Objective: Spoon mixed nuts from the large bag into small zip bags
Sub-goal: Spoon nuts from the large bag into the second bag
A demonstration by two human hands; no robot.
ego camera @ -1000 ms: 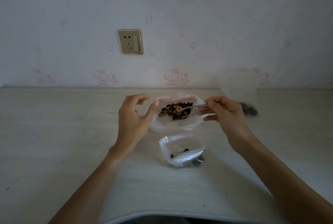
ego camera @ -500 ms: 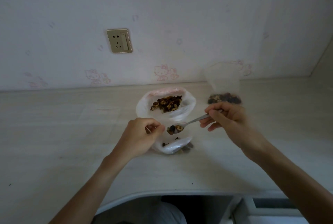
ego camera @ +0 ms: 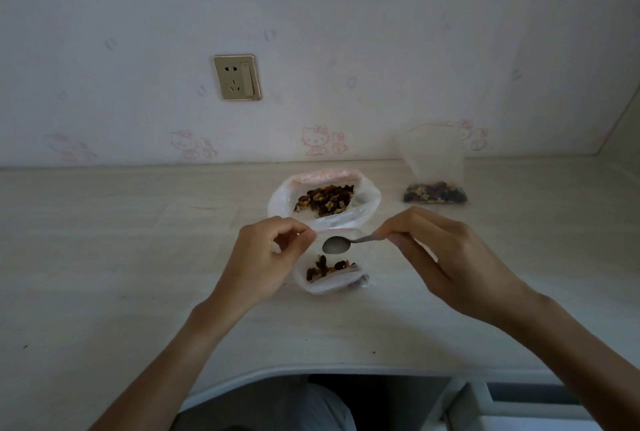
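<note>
Left hand (ego camera: 263, 257) pinched small bag (ego camera: 329, 278) rim at nine o'clock; right hand (ego camera: 446, 257) gripped empty spoon (ego camera: 337, 244) above.

This looks like a room in a home, most likely a bedroom or a study corner. The pale wallpaper (ego camera: 346, 32) carries small pink cartoon cat figures (ego camera: 314, 140) in a row near its lower edge. A gold-framed wall socket with a switch (ego camera: 237, 77) sits on the wall above a light wood-grain desk (ego camera: 104, 257). The front edge of the desk has a curved cut-out where the person sits, and a white drawer unit (ego camera: 519, 406) stands under it at the right. Plain food bags lie on the desk, not shop or laboratory equipment.
</note>
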